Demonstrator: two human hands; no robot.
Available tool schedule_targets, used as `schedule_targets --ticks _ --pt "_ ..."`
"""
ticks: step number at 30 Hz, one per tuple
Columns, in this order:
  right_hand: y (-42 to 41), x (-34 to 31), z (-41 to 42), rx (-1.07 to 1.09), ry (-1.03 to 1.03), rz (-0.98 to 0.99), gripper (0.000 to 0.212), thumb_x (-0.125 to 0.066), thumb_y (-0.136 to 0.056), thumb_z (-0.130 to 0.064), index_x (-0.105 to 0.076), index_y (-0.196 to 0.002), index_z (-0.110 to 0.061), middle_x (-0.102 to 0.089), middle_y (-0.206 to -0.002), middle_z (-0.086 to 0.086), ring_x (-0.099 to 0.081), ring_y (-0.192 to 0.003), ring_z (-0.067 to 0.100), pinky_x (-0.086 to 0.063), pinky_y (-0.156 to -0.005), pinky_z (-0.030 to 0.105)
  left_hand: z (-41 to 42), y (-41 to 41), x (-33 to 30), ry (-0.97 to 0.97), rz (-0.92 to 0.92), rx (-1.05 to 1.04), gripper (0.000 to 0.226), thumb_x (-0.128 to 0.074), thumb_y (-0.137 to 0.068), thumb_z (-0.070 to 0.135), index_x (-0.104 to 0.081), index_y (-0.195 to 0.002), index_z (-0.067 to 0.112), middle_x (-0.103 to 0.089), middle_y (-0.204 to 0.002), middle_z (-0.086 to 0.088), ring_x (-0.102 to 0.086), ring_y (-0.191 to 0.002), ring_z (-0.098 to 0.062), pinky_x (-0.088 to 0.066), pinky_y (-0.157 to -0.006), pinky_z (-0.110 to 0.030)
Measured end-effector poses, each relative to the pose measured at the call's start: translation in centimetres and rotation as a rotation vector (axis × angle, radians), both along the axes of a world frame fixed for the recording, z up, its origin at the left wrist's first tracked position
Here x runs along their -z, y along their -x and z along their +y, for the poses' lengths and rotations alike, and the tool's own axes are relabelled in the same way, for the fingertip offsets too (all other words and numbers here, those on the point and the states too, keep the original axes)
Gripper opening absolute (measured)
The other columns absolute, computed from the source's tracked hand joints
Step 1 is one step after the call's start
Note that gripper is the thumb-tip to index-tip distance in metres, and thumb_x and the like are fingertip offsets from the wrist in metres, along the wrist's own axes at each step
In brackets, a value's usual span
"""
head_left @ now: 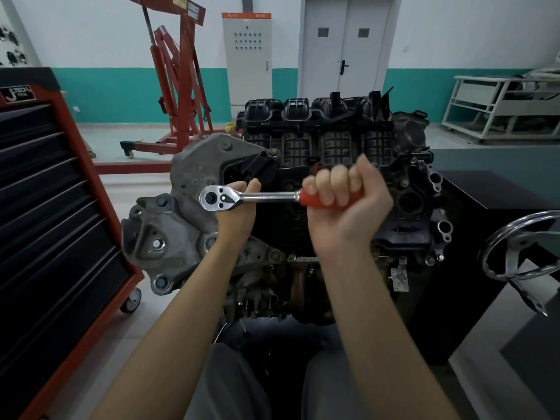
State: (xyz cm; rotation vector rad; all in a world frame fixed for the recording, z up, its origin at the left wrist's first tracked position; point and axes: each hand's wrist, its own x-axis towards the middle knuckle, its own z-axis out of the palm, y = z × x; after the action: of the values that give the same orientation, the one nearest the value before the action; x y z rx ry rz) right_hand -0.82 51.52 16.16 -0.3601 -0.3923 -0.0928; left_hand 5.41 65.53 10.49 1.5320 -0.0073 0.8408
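Firmly my right hand (pixel 348 204) gripped the ratchet (pixel 266 197) by its red handle, my left hand (pixel 239 207) curled round its neck; it seemed stiff, rather heavy steel.

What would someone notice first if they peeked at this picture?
Probably the shiny ratchet wrench in the middle, its red handle gripped by the right hand while the left hand holds it near its head. Right behind it stands a big dark engine, with a red hoist at the back left.
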Motion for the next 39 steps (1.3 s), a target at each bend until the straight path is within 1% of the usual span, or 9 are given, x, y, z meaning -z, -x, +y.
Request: schedule_targets --ticks 3,8,13,19,23,27,30,34,39 --pt "-2.5 -3.2 -0.3 -0.088 0.124 0.003 0.048 -0.04 -0.094 -0.012 -0.037 -0.046 -0.019 -0.029 -0.039 -0.005 -0.026 -0.037 0.012 -0.035 -0.044 0.021 0.1 0.2 0.5 0.053 0.192 0.016 0.027 -0.062 -0.091 0.025 -0.051 -0.066 0.027 -0.055 -0.059 0.018 -0.052 -0.052 0.002 -0.043 -0.05 -0.01" --pt "-4.9 -7.0 1.2 -0.163 0.29 0.073 0.045 -0.043 -0.091 -0.009 -0.036 -0.048 -0.017 -0.029 -0.038 -0.005 -0.027 -0.034 0.01 -0.033 -0.04 0.019 -0.2 -0.1 0.0 0.073 0.048 0.031 0.037 -0.056 -0.077 0.022 -0.03 -0.051 0.024 -0.031 -0.043 0.016 -0.029 -0.041 -0.003 -0.028 -0.044 -0.012" --pt "-2.6 -3.3 0.7 -0.05 0.038 0.133 0.042 -0.044 -0.094 -0.012 -0.036 -0.053 -0.019 -0.029 -0.041 -0.006 -0.025 -0.037 0.01 -0.031 -0.042 0.019 0.4 -0.2 0.8 0.074 0.005 0.077 0.039 -0.066 -0.081 0.017 -0.04 -0.052 0.025 -0.041 -0.043 0.017 -0.037 -0.041 0.001 -0.032 -0.044 -0.011" --pt "2.4 2.2 1.4 0.097 -0.17 0.136 0.044 -0.041 -0.095 -0.02 -0.039 -0.052 -0.02 -0.033 -0.044 -0.005 -0.033 -0.042 0.012 -0.044 -0.051 0.024 0.3 -0.2 0.7 -0.057 -0.088 0.056 0.05 -0.068 -0.084 0.013 -0.03 -0.052 0.016 -0.03 -0.042 0.015 -0.027 -0.041 -0.002 -0.027 -0.045 -0.013" --pt "0.1 -0.1 0.2 0.035 -0.065 0.089 0.046 -0.038 -0.096 -0.016 -0.035 -0.051 -0.021 -0.028 -0.041 -0.006 -0.027 -0.039 0.012 -0.037 -0.046 0.023 0.4 -0.8 0.8 -0.074 -0.069 0.023 0.056 -0.065 -0.088 0.004 -0.028 -0.049 0.02 -0.031 -0.038 0.015 -0.029 -0.037 -0.001 -0.025 -0.044 -0.01" --pt "-3.8 -4.5 -0.8 -0.103 0.182 0.069 0.047 -0.041 -0.094 -0.012 -0.038 -0.048 -0.018 -0.029 -0.04 -0.005 -0.026 -0.037 0.011 -0.035 -0.043 0.019 0.3 -0.9 1.1 -0.068 -0.048 0.042 0.041 -0.066 -0.081 0.019 -0.045 -0.047 0.026 -0.044 -0.045 0.018 -0.042 -0.044 0.002 -0.036 -0.048 -0.009" --pt "-5.4 -6.7 -0.2 -0.184 0.277 0.119 0.046 -0.042 -0.093 -0.011 -0.037 -0.048 -0.017 -0.028 -0.039 -0.005 -0.025 -0.036 0.01 -0.033 -0.041 0.019 0.2 -0.7 1.1 -0.109 -0.031 0.035 0.047 -0.064 -0.083 0.018 -0.042 -0.042 0.029 -0.042 -0.041 0.021 -0.043 -0.041 0.004 -0.035 -0.045 -0.003" --pt "-4.0 -5.2 0.2 -0.111 0.155 0.155 0.044 -0.044 -0.093 -0.011 -0.037 -0.05 -0.017 -0.029 -0.04 -0.005 -0.024 -0.035 0.01 -0.031 -0.039 0.018 0.4 -0.6 1.2 -0.103 -0.023 0.009 0.047 -0.067 -0.084 0.012 -0.042 -0.048 0.03 -0.042 -0.043 0.019 -0.041 -0.042 0.003 -0.035 -0.046 -0.006" --pt "1.5 0.4 0.8 0.084 -0.122 0.182 0.045 -0.042 -0.095 -0.018 -0.039 -0.05 -0.021 -0.03 -0.044 -0.006 -0.028 -0.041 0.011 -0.038 -0.046 0.022 0.1 -0.3 0.9 -0.114 -0.089 -0.011 0.05 -0.07 -0.086 0.01 -0.033 -0.053 0.016 -0.033 -0.046 0.011 -0.031 -0.04 -0.003 -0.029 -0.046 -0.012"
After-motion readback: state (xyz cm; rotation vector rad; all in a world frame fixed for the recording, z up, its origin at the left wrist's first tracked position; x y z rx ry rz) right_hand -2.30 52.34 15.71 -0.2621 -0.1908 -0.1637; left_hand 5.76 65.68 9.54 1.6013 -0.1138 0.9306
